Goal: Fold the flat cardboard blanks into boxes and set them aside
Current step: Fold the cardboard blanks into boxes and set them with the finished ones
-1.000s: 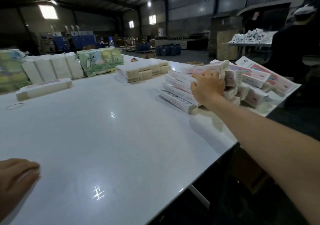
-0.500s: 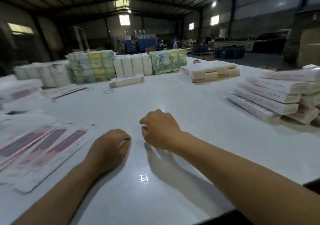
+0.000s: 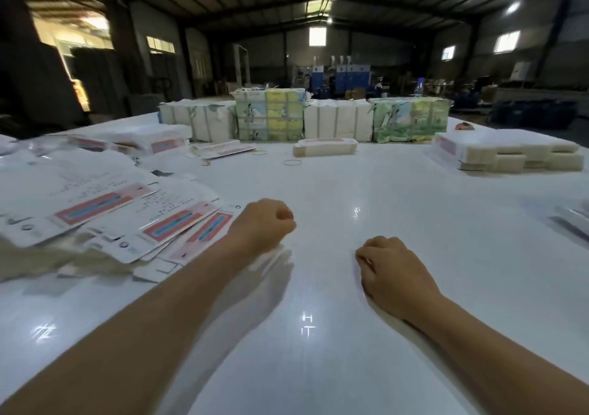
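Flat blanks (image 3: 134, 220) fanned on white table (image 3: 382, 287), left of centre. Right hand (image 3: 395, 271), half a second ago ahead of left, now drawn back, curled, empty, on table. Left hand (image 3: 266, 226) shifted beside pile edge, fisted, holding nothing. Likely next blank pickup. Folded boxes (image 3: 570, 220) barely visible far right.
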### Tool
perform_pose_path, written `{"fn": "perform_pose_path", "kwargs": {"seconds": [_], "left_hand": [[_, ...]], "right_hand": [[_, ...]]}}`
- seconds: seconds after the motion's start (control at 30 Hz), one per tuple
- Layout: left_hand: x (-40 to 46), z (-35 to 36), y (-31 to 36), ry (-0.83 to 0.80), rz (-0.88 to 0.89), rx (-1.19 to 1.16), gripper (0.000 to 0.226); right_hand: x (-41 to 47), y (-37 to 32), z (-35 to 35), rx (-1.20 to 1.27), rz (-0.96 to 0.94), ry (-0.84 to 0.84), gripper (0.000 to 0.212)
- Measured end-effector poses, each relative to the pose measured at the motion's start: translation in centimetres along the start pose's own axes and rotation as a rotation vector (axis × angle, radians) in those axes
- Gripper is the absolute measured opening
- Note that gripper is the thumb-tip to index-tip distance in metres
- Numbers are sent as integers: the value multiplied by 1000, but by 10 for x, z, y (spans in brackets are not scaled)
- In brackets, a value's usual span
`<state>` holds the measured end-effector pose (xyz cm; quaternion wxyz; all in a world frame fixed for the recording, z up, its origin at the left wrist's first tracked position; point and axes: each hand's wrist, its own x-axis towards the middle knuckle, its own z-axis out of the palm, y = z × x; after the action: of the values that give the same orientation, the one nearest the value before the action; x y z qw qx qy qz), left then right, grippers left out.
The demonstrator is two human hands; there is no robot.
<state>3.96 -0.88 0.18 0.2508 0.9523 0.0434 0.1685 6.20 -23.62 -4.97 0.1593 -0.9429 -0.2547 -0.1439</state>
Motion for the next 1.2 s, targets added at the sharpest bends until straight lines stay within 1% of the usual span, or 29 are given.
{"fn": "perform_pose_path", "kwargs": {"seconds": [0.07,0.13,0.2,0.23,0.27,0.3,0.33,0.43,0.5,0.53,0.63,0.7,0.77,0.8,0.83,0.9,0.97,1.03,1.1,1.13,1.2], "left_hand": [[12,-38,-42,56,-164,188,28],[9,-71,-89,81,-341,447,52],[-4,-91,-127,-30,-486,625,83],[-10,-96,-140,-104,-511,682,94],[-16,-97,-148,-149,-502,728,98],[-19,-95,-152,-162,-471,766,95],[-20,-92,-150,-161,-433,791,87],[-15,-83,-128,-155,-335,876,49],[-12,-77,-111,-202,-256,973,33],[-10,-74,-107,-234,-219,1021,28],[-8,-74,-102,-296,-176,1104,27],[-8,-79,-99,-288,-156,1095,23],[-9,-86,-96,-252,-175,1039,13],[-9,-89,-91,-203,-198,987,10],[-9,-90,-85,-134,-212,934,12],[-7,-83,-65,10,-158,824,13],[-8,-58,-34,147,12,632,22],[-19,-22,7,232,252,404,32],[-31,12,42,269,478,304,37],[-34,26,53,275,559,285,38],[-39,45,66,242,635,243,40]], "right_hand": [[0,1,0,12,2,3,28],[1,0,0,10,8,9,27],[1,-1,1,-11,14,7,26],[1,-2,1,-21,16,3,25],[2,-3,1,-25,17,2,25],[2,-4,1,-20,15,4,24],[2,-4,1,-7,15,9,24],[0,-4,0,57,27,24,22],[-1,-4,1,59,25,21,23],[0,-3,2,56,28,19,23],[0,-3,2,65,31,32,23],[-1,-4,2,60,32,40,23],[1,-7,4,34,29,19,24],[1,-8,4,21,26,10,25],[2,-9,3,8,19,5,26],[2,-10,0,-9,11,-2,27],[2,-9,-1,4,8,-20,28],[2,-7,-5,87,18,-41,30],[0,-4,-12,291,113,-15,31],[0,-2,-16,407,185,15,33],[-3,3,-22,630,316,70,35]]}}
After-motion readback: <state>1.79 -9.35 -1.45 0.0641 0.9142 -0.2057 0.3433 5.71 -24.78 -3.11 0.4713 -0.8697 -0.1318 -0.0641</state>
